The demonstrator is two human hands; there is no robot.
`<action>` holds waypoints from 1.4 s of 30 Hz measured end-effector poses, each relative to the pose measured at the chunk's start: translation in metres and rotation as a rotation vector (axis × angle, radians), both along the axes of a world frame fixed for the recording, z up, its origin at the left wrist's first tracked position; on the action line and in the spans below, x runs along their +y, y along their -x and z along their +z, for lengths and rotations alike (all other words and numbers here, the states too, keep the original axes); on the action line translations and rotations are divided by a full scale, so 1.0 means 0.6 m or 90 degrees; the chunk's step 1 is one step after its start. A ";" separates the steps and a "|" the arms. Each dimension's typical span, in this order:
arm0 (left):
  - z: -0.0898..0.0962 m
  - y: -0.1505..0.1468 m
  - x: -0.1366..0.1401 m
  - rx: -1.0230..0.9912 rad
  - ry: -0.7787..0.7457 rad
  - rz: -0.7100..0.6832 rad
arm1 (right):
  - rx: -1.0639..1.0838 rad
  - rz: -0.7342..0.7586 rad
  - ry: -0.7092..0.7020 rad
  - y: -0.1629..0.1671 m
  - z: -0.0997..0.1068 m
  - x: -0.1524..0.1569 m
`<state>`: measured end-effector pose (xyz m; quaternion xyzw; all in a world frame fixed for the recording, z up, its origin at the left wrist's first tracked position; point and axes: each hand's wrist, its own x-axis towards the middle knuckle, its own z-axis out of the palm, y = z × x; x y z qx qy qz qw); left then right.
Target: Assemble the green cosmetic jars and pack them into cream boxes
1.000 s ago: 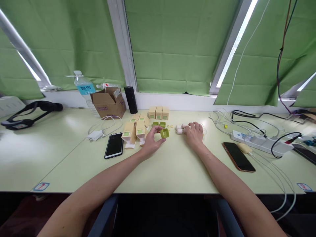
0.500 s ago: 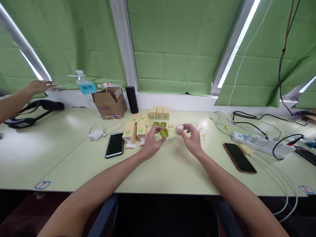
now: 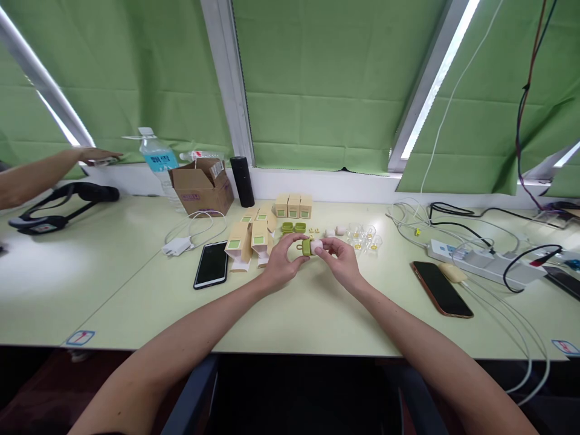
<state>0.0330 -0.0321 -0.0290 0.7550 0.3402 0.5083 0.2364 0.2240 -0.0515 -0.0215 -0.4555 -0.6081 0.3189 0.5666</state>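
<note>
Between the fingers of my left hand (image 3: 281, 264) is a small olive-green cup (image 3: 306, 248), tilted on its side with its ring handle to the left. My right hand (image 3: 343, 262) pinches a pale pinkish-white rounded piece (image 3: 316, 245) against the cup's mouth; how deep it sits I cannot tell. Just behind the hands stand more green cups (image 3: 299, 228) and tiny yellow pieces (image 3: 314, 230). Two more pale pieces (image 3: 341, 230) lie beyond my right fingers, with several clear plastic cups (image 3: 374, 243) to their right.
Small cardboard boxes (image 3: 238, 243) stand left of my hands, with more boxes (image 3: 293, 206) behind. A phone (image 3: 211, 266) lies left, another phone (image 3: 441, 289) right, near a power strip (image 3: 480, 266) and cables. A carton (image 3: 202, 187) stands at the back. Another person's arm (image 3: 40, 175) reaches in far left.
My right hand has moved left with the pale piece, bringing it to the green cup. The cup has turned so its mouth faces right. The other person's hand has shifted slightly right.
</note>
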 end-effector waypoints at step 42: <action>-0.015 -0.007 -0.004 0.050 -0.091 -0.014 | 0.102 0.070 0.061 0.015 -0.013 -0.001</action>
